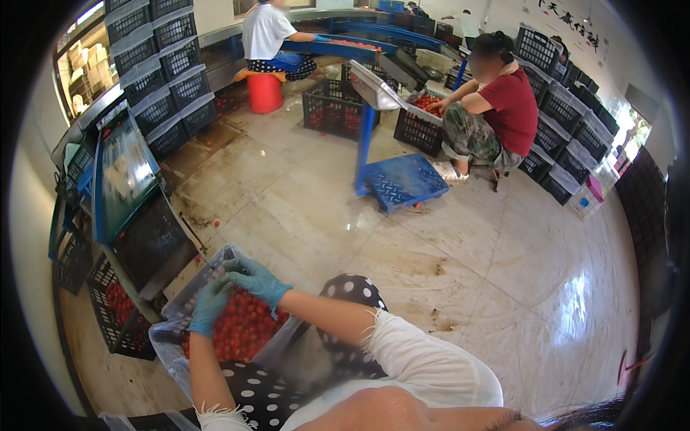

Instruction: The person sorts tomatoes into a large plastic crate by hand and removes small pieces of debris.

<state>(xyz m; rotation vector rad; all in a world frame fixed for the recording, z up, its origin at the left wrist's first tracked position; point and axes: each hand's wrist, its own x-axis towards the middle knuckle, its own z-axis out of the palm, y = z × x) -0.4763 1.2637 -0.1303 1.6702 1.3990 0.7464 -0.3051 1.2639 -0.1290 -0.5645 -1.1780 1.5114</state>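
Note:
A crate lined with clear plastic point(169, 332) stands against my knees, full of small red fruits that look like cherry tomatoes point(241, 327). Above its far left part, my two hands meet in blue-green gloves. My left hand point(209, 307) points upward with its fingers drawn together near the tips of the other. From the right reaches my right hand point(257, 280), its fingers bent and closed toward the same spot. Whatever lies between the fingertips is too small or hidden to make out. Loose plastic liner point(284, 352) spreads over the crate's near right side.
At left stand a sorting chute point(129, 179) and a black crate of red fruit point(118, 309). A blue platform scale point(402, 179) is ahead. Beyond it a person in a red shirt point(503, 108) squats at a crate; another sits on a red bucket point(264, 93). Stacked crates point(162, 72) line the walls.

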